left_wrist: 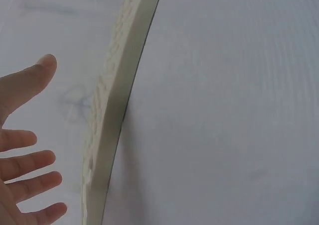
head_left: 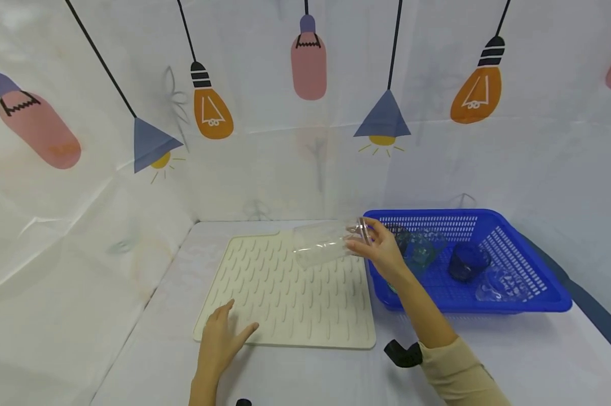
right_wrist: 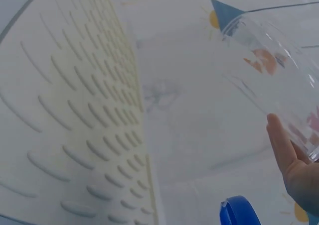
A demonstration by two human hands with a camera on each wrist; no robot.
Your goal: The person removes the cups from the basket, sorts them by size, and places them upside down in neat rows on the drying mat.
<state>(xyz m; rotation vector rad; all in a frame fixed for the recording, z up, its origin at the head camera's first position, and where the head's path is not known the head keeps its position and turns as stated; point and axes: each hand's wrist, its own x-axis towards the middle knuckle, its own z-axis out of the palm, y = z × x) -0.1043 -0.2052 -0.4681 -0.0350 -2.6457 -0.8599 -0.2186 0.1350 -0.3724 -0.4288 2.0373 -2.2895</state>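
A tall clear glass (head_left: pixel 321 243) lies tilted on its side in the air above the cream drying mat (head_left: pixel 285 316). My right hand (head_left: pixel 379 248) grips it near one end, thumb and fingers around the wall. In the right wrist view the glass (right_wrist: pixel 264 60) slants up and away from the hand (right_wrist: pixel 304 180), its far end toward the left. My left hand (head_left: pixel 219 338) hovers at the mat's front left corner, thumb and fingers spread, holding nothing. The left wrist view shows that hand (left_wrist: pixel 30 180) beside the mat's edge (left_wrist: pixel 112 115).
A blue plastic basket (head_left: pixel 549 304) stands right of the mat. Inside are a dark blue glass (head_left: pixel 468 261), a clear glass (head_left: pixel 503 285) and a greenish glass (head_left: pixel 424 248). A white curtain printed with lamps (head_left: pixel 265 169) hangs behind the white table (head_left: pixel 305 378).
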